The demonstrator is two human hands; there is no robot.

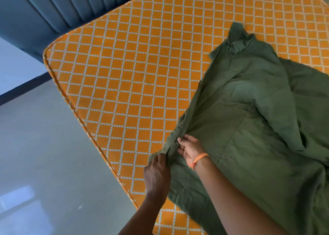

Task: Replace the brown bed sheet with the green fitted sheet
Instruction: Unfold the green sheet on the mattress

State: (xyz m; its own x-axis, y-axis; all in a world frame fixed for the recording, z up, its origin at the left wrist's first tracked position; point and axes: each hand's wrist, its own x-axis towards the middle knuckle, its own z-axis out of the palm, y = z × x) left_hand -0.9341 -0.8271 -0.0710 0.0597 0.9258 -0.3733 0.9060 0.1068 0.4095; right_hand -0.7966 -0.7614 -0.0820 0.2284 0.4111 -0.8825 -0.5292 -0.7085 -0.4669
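Your left hand & right hand both pinch the hem of the crumpled olive-green fitted cotton sheet, which lies bunched to their right on the bare orange lattice-print mattress, w/ the hem running away from you.

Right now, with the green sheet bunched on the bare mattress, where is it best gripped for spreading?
Probably the green fitted sheet is best gripped along its gathered hem at the near left edge, coming from the mattress side. That edge lies exposed and folded; the left hand and right hand already pinch it there.
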